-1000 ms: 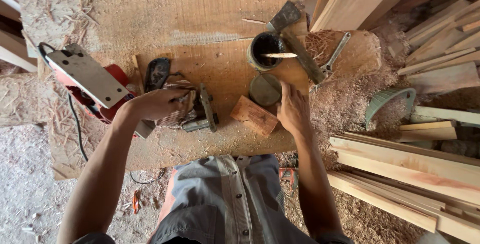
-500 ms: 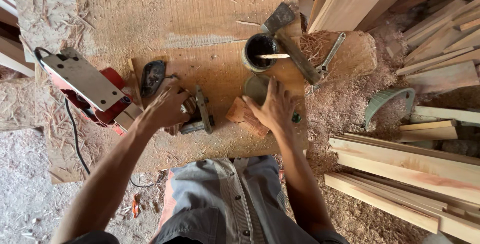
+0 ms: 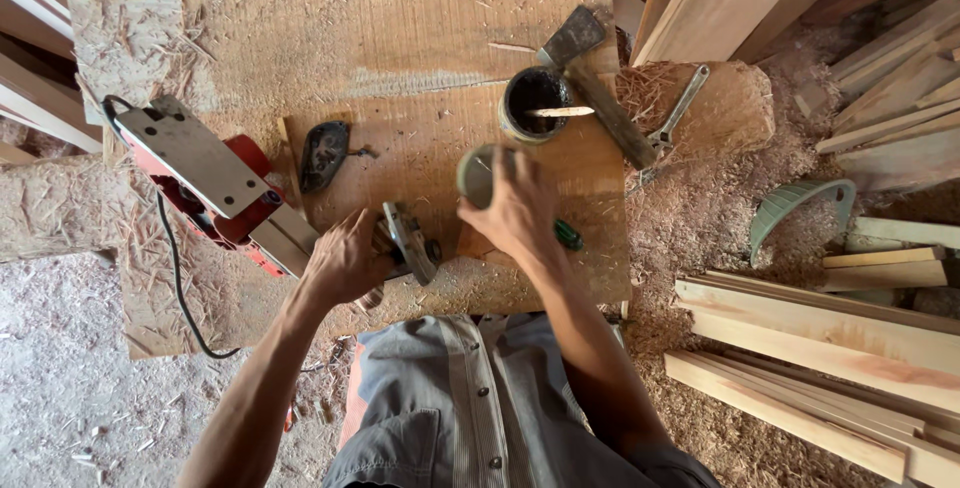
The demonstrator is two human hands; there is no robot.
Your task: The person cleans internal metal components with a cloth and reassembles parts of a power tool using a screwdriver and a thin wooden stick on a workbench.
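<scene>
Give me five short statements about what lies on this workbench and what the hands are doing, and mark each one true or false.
1. The right hand is on a round grey lid. True.
2. The dark can has a wooden stick lying across its mouth. True.
3. The hatchet is held in the left hand. False: it lies on the board beside the can, and the left hand rests by a small metal tool.
4. The red electric planer lies at the left of the bench. True.
5. The adjustable wrench is inside the can. False: it lies on a sawdust-covered block to the right.
</scene>
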